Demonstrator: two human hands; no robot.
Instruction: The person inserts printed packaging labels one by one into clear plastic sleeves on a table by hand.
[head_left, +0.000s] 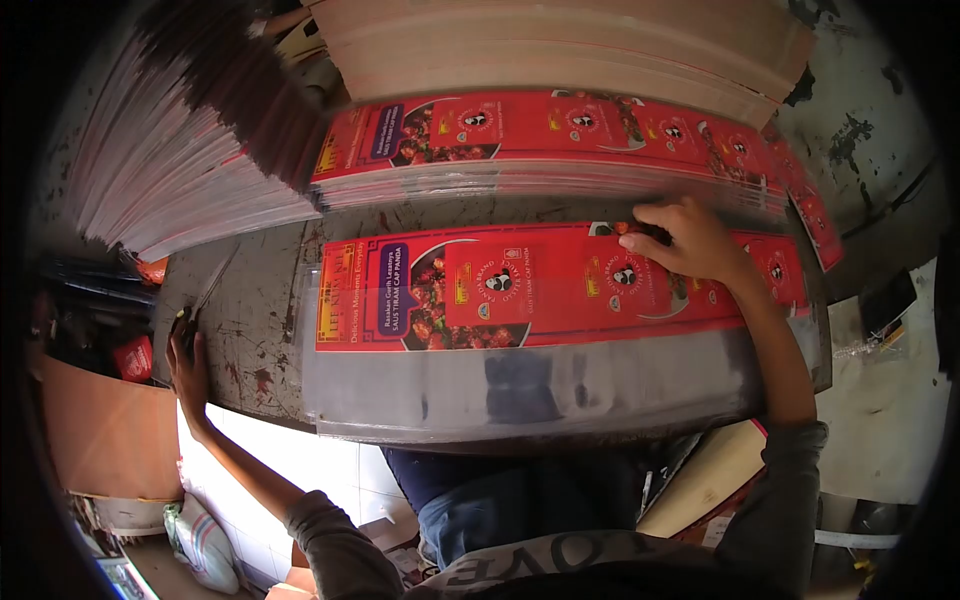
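A long red printed card strip (560,290) with food pictures and panda logos lies on a clear plastic sheet (450,390) in front of me. My right hand (685,240) rests on the strip's upper edge, thumb and forefinger bent and apart. At the table's left edge, my left hand (188,360) is closed round the dark handle of a thin-bladed knife (207,287). The blade points away from me over the worn tabletop; the fingers partly hide the handle.
Behind the strip stands a stack of similar red strips (520,135), sleeved in plastic. A tall leaning stack of sheets (190,150) fills the back left. Large brown cardboard (560,45) is at the back. A white sack (205,545) sits on the floor at lower left.
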